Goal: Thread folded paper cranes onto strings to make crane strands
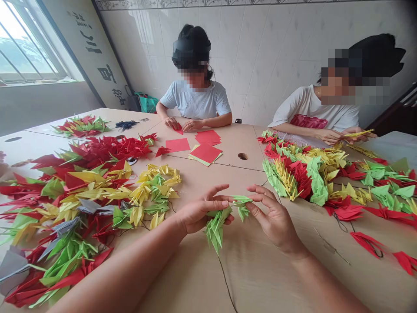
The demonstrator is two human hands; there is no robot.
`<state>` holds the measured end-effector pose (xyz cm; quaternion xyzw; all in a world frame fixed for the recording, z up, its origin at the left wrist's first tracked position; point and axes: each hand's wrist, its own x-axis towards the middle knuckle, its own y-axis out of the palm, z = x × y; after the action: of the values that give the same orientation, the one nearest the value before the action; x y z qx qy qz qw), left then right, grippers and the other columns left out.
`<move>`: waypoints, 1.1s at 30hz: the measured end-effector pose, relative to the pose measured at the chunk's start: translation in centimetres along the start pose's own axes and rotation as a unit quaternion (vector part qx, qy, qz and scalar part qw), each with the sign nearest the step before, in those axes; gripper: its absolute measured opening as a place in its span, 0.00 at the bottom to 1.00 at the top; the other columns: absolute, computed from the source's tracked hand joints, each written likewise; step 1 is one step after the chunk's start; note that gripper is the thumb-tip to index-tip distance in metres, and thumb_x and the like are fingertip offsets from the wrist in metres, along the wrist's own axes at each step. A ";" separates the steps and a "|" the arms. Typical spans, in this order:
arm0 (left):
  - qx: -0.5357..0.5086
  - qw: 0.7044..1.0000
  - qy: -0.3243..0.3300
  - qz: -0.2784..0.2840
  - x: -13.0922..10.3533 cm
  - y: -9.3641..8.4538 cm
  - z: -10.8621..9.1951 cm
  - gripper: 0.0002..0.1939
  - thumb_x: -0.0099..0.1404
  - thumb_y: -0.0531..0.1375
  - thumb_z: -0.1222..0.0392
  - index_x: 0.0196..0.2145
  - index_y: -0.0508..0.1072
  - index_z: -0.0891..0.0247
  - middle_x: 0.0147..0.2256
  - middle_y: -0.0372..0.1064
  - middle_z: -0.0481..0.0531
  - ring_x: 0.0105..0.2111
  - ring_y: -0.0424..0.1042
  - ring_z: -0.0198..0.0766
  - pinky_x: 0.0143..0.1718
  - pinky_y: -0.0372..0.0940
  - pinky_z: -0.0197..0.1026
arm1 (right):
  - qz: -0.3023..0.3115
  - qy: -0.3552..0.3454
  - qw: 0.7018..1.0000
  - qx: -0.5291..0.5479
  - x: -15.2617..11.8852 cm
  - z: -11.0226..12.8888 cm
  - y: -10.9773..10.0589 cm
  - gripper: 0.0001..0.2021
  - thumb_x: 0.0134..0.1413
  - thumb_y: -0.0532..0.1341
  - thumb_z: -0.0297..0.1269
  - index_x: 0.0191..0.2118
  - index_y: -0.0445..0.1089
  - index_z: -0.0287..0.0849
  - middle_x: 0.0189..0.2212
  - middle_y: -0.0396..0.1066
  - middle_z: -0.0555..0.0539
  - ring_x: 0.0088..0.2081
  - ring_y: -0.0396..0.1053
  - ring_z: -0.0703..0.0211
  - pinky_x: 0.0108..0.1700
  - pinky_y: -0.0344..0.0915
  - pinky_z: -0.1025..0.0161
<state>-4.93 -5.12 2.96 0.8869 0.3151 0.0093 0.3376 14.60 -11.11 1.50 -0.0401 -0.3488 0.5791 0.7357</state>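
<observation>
My left hand (208, 208) is closed around a bunch of green folded paper cranes (215, 230), with its thumb lying across the top. A dark cord (225, 278) hangs from the bunch and trails toward the table's near edge. Between my two hands is another green folded paper piece (241, 201). My right hand (272, 215) pinches its right side between thumb and fingertips, the other fingers partly spread. Whether a needle or thread runs through that piece is too small to make out.
A large heap of red, green and yellow folded paper (81, 182) covers the left side. Strung paper garlands (312, 174) lie at right, near a thin wire-like needle (330, 245). Red paper squares (206, 153) sit before a person folding paper (195, 100). Another person (319, 108) handles a yellow strand.
</observation>
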 end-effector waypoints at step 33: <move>0.050 0.999 0.011 -0.011 0.1 -0.1 0.6 0.39 0.52 0.65 0.60 0.58 0.51 0.51 0.55 0.55 0.61 0.37 0.71 0.39 0.38 0.64 0.43 | 0.078 -0.047 0.994 -0.067 -0.6 2.0 0.5 0.15 0.51 0.61 0.41 0.47 0.67 0.51 0.56 0.54 0.45 0.59 0.48 0.47 0.58 0.51 0.44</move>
<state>-4.75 -5.36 2.48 0.8989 0.3288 -0.0008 0.2898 13.03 -12.13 2.47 -0.0893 -0.4164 0.6116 0.6668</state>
